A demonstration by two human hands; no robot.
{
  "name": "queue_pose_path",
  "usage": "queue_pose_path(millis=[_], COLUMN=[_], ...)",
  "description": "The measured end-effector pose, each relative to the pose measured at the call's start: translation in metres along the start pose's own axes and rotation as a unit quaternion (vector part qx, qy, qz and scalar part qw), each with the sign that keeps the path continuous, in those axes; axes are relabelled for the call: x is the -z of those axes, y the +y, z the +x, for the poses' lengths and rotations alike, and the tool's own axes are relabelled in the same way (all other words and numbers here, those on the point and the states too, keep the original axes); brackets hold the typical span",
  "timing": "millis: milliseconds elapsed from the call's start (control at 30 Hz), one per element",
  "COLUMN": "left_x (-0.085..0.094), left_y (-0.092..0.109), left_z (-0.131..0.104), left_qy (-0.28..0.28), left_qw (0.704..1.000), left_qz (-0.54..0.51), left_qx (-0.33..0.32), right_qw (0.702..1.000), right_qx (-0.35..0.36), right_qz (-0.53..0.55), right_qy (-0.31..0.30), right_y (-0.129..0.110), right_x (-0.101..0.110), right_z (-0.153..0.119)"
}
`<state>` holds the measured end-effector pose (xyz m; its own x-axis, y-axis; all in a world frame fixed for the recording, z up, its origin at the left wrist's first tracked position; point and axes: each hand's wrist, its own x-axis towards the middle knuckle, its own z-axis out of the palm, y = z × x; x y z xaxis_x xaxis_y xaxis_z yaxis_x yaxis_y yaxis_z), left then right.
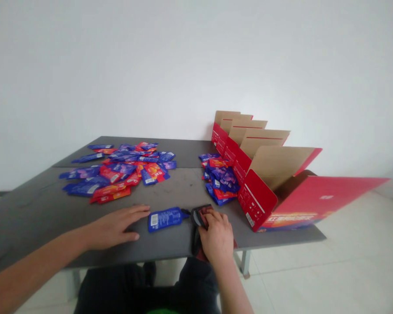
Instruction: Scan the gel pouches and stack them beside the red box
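Observation:
My left hand (116, 226) lies on the dark table with its fingers spread, just left of a blue pouch (165, 219), and holds nothing. That pouch lies flat, its barcode end toward my left hand and its narrow black end pointing right. Near the table's front edge, my right hand (216, 231) has its fingers closed round a black and dark red object (196, 237) that has a grey rounded part. My fingers and palm cover much of this object, and its kind cannot be made out.
A spread pile of blue and red packets (121, 168) covers the table's left half. A smaller packet pile (221, 176) sits beside a row of several open red cardboard boxes (258, 200) on the right. The table's front edge (150, 258) is above my legs.

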<state>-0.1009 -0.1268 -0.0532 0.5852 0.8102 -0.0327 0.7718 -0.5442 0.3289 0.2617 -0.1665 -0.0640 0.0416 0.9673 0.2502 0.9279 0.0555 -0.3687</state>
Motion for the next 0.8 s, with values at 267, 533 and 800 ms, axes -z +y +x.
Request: queue_pose_path(millis=[267, 533, 800], left_x=[0.040, -0.006, 0.031], left_y=[0.048, 0.066, 0.049], left_z=[0.044, 0.053, 0.090], left_qy=[-0.099, -0.015, -0.092], left_qw=[0.995, 1.000, 0.995], left_qz=[0.005, 0.018, 0.002], left_qx=[0.010, 0.006, -0.035], right_qw=[1.000, 1.000, 0.999], right_qx=[0.007, 0.013, 0.011], right_qz=[0.019, 0.025, 0.048], right_qy=[0.008, -0.001, -0.003], right_y=[0.003, 0.003, 0.001], right_x=[-0.001, 0.001, 0.004], right_z=[-0.002, -0.001, -0.002])
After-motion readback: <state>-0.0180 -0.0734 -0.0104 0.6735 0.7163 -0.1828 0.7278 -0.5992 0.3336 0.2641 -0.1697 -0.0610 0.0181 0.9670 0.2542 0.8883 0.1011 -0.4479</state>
